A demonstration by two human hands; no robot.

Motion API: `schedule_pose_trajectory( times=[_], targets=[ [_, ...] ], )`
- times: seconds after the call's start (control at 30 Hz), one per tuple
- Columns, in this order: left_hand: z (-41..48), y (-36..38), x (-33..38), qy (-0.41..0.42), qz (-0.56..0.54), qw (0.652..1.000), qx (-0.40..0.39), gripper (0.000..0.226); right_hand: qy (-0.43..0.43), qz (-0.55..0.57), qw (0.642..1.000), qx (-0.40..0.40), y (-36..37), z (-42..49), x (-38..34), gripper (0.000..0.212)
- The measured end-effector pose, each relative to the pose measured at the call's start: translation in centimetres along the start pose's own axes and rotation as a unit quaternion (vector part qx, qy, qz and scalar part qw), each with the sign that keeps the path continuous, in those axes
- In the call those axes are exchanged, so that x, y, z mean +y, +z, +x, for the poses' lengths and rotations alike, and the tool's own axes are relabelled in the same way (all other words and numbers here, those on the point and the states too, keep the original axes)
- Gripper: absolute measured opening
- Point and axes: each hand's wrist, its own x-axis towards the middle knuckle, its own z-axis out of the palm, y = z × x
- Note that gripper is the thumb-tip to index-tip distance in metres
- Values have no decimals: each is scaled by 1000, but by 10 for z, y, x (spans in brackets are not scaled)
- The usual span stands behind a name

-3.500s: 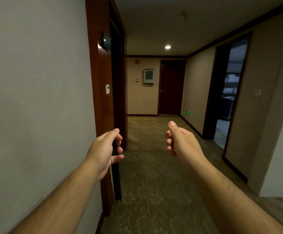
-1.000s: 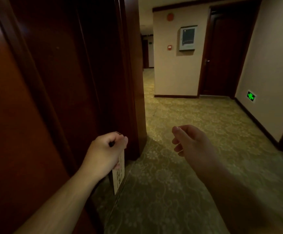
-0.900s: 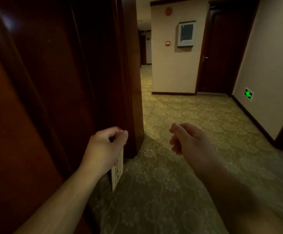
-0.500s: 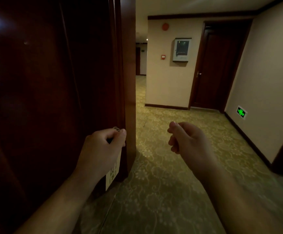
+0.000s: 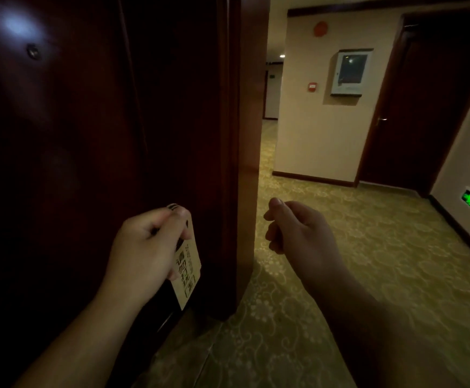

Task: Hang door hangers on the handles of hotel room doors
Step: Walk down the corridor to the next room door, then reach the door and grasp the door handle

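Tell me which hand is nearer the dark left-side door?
Left. The left hand, gripping the door hanger, is before the door; the right hand is past its frame.

pale printed door hanger hangs before dark door
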Motion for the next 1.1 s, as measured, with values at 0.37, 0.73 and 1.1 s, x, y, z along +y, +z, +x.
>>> schedule_pose_trajectory(
  times=[0.37, 0.73, 1.1],
  targets=[
    [111, -4, -53, -103, 53, 989, 95, 38, 29, 51, 980, -192, 100, 194, 61, 33],
    [108, -90, -103, -193, -15, 927, 322, 42, 23, 54, 899, -435, 297, 228, 75, 32],
    [180, -168, -149, -194, -8, 874, 446, 41, -28, 46, 842, -536, 432, 276, 55, 33]
  ],
)
